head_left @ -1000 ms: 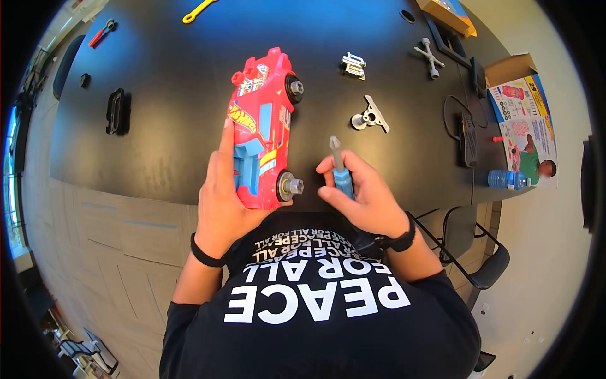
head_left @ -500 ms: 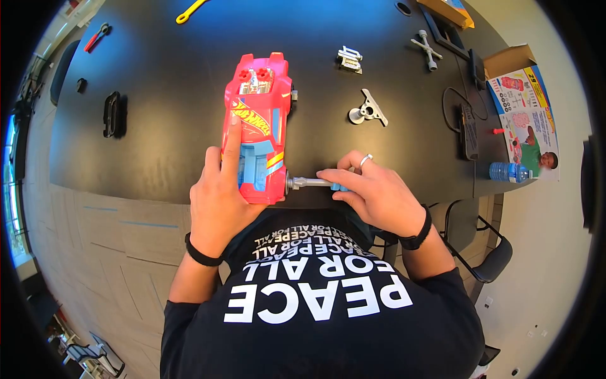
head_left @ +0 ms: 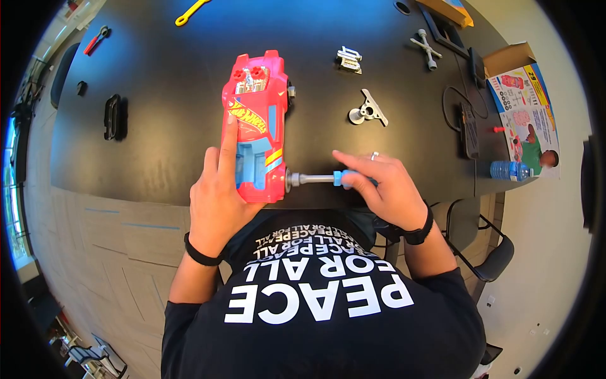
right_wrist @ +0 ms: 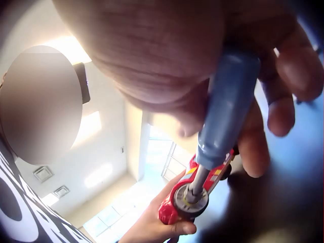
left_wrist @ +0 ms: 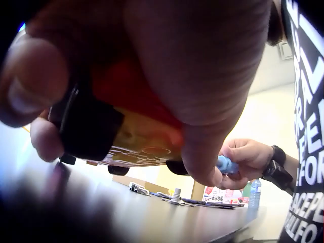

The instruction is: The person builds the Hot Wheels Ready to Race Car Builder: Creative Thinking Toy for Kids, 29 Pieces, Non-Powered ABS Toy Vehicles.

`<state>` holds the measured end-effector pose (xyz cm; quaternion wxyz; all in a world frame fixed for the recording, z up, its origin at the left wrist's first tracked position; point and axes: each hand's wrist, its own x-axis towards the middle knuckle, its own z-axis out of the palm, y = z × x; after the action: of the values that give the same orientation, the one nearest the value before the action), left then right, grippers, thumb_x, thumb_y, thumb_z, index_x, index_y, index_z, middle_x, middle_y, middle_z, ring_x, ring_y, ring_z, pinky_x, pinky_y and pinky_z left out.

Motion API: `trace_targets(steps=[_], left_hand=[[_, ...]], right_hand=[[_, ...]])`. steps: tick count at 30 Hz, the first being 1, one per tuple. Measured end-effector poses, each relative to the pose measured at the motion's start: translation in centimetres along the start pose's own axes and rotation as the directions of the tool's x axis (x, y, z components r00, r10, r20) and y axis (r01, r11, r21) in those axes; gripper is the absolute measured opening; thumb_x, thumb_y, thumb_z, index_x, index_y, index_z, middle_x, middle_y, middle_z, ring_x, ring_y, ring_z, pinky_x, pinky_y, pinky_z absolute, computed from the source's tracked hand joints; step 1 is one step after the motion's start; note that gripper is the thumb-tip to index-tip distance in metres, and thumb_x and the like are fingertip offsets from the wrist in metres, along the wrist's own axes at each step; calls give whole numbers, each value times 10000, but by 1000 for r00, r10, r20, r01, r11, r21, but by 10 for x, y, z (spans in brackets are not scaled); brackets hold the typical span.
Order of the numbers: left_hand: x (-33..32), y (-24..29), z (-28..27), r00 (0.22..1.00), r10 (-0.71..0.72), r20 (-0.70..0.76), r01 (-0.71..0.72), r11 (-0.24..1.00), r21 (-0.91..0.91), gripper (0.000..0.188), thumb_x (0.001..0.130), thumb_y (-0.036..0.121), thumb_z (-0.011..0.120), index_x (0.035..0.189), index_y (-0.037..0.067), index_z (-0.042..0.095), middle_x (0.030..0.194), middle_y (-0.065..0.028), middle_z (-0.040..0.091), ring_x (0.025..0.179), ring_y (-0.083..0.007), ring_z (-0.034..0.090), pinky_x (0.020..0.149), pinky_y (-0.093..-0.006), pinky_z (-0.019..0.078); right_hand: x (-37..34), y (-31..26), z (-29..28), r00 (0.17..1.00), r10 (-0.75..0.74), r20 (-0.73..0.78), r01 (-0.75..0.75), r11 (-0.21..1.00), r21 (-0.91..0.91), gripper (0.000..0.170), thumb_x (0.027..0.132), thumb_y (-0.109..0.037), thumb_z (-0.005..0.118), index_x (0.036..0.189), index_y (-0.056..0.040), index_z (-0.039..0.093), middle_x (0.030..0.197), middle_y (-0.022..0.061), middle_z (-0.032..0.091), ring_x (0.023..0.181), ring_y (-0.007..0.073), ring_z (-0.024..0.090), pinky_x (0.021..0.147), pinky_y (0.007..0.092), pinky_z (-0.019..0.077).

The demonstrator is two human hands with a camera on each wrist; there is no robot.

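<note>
My left hand (head_left: pixel 218 192) grips the red toy car (head_left: pixel 276 136) near its rear, index finger stretched along the hood sticker. The left wrist view catches the car's orange underside (left_wrist: pixel 147 136) and black wheels, raised over the table. In my right hand (head_left: pixel 394 192) is a screwdriver (head_left: pixel 319 179) with a blue handle (right_wrist: pixel 228 106), lying sideways. Its grey shaft points left into the grey nut at the center of the near wheel (right_wrist: pixel 191 202). Thumb and fingers are around the handle, part of which the hand hides.
On the black table (head_left: pixel 170 151) lie a silver stand-like part (head_left: pixel 368 112), a chrome engine piece (head_left: pixel 349 59), a grey cross-shaped part (head_left: pixel 427 49), a black part (head_left: pixel 112 117), a red-handled tool (head_left: pixel 96 40) and a yellow wrench (head_left: pixel 189 12). A water bottle (head_left: pixel 510 170) and printed box (head_left: pixel 524 114) are at right.
The screwdriver, first held pointing forward apart from the car, has swung sideways onto the wheel nut. The car has rolled so its top faces up. Lately the right hand has shifted slightly rightward along the handle.
</note>
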<state>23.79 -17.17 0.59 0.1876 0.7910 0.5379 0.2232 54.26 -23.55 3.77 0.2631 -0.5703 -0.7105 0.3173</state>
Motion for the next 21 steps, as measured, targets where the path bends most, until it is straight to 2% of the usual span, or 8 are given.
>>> trace_targets(steps=[2,5,8,10,11,13,16,21], left_hand=[[1,-1,2,1000,27,-7,-26,999,26,1300,745,453,1015,1784,133,304,1058,-98,606,827,-324,712,643,-447,598],[1,-5,7,997,68,-26,-67,997,26,1220,809,461,976,1780,132,315,1034,-99,603,780,-317,713,608,-451,599],[-1,-5,8,996,74,-44,-75,997,-17,1219,815,459,974,1783,133,308,1029,-101,611,787,-319,714,616,-449,599],[0,-5,7,996,76,-50,-78,996,-37,1224,815,459,974,1786,132,303,1027,-103,614,791,-320,714,622,-447,599],[0,-5,6,997,74,-29,-75,997,-22,1226,816,458,973,1787,130,299,1027,-105,614,794,-323,716,627,-449,599],[-1,-4,5,998,69,-5,-69,998,-7,1229,817,458,972,1788,127,295,1027,-107,615,796,-326,717,632,-451,600],[-2,-1,6,998,64,-2,-64,998,-26,1225,819,457,970,1788,130,296,1032,-111,618,802,-337,721,633,-461,599],[-1,-3,9,997,75,-16,-76,997,-24,1241,819,470,968,1796,138,277,1020,-110,618,785,-337,717,610,-464,585]], right_hand=[[1,-6,7,985,169,26,-171,976,137,438,996,-51,789,1429,-29,726,972,94,713,865,280,689,815,358,552],[3,-8,14,986,-51,-159,45,998,-42,445,1023,-97,791,1451,-39,688,904,64,720,811,229,688,812,337,547],[0,1,14,990,128,-66,-112,971,212,486,986,-159,846,1420,-40,661,891,74,719,828,227,666,819,397,528],[2,2,14,894,430,126,-438,776,455,501,970,-151,860,1419,-45,665,941,70,718,817,192,628,801,386,520],[2,0,13,894,430,125,-437,776,455,501,970,-151,860,1419,-45,665,941,70,718,817,192,628,801,386,520],[3,-5,11,996,86,-13,-83,985,150,510,996,-156,833,1450,-19,645,974,89,752,793,192,651,765,367,524],[2,7,11,969,240,54,-246,938,243,541,1012,-163,819,1485,1,615,997,109,770,781,198,680,741,356,534],[1,3,9,994,103,46,-111,972,207,575,1010,-163,820,1510,8,593,987,113,768,793,214,698,743,348,541]])
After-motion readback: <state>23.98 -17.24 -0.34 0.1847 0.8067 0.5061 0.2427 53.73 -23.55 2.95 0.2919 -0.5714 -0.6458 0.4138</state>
